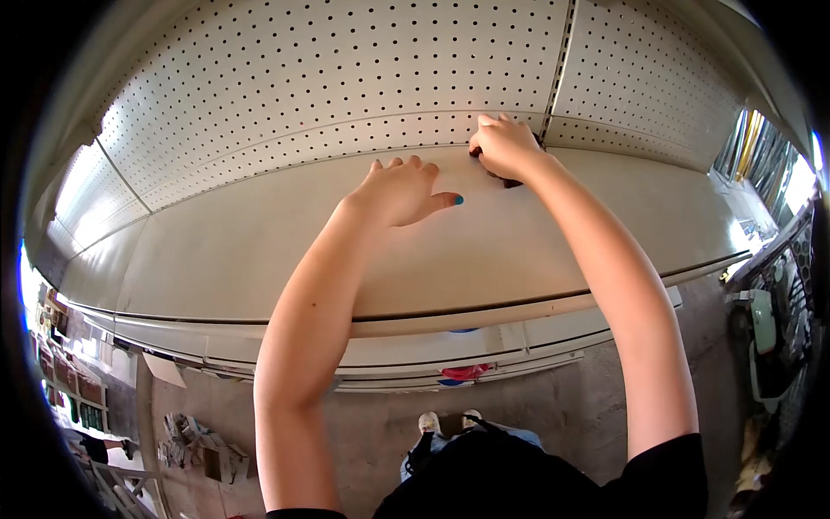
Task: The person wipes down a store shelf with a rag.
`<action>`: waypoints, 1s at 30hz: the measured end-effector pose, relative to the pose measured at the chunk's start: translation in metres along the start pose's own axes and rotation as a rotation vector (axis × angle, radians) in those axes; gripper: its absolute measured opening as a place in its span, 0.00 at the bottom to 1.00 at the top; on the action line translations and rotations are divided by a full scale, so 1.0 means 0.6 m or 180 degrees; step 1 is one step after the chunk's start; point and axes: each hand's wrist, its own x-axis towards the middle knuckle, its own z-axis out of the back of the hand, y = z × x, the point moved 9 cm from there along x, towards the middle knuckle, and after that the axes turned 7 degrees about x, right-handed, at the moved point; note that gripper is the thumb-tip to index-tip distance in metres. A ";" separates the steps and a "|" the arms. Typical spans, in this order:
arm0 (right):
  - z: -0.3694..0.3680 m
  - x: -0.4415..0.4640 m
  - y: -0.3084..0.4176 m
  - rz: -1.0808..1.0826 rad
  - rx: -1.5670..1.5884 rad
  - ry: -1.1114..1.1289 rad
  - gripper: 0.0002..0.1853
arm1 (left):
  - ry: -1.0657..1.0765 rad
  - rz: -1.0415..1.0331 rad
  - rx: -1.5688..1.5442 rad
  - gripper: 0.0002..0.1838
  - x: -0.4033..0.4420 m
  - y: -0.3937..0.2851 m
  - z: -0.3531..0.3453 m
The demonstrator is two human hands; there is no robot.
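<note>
My left hand [399, 192] is palm down over the pale shelf [259, 251], its fingers apart and the blue-nailed thumb out to the right. Nothing is in it. Farther right, at the shelf's back edge by the pegboard [372, 69], my right hand [507, 147] is closed around a small dark object [510, 182]. Only bits of that object show below and beside the fingers, so I cannot tell its kind.
Lower shelves sit under this one, with a red item [465, 373] on one. Flattened cardboard [203, 450] lies on the floor at left. Long metallic strips [752, 147] stand at the right, above a pale green item [762, 320]. My shoes [430, 422] are below.
</note>
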 end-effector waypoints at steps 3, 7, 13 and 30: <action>0.010 -0.014 0.000 0.0100 0.0171 0.0075 0.14 | 0.0122 0.0012 -0.0034 0.36 -0.002 0.000 -0.005; 0.002 -0.001 -0.013 -0.0040 0.0331 -0.0027 0.14 | 0.0201 0.0141 0.0007 0.35 -0.006 -0.003 0.003; -0.009 0.029 -0.021 -0.0155 0.0383 -0.0078 0.13 | 0.0165 0.0076 0.0043 0.36 -0.004 -0.001 0.001; -0.034 -0.022 -0.057 -0.0211 0.1185 -0.0233 0.17 | -0.0519 0.0126 0.0269 0.16 0.000 0.007 0.031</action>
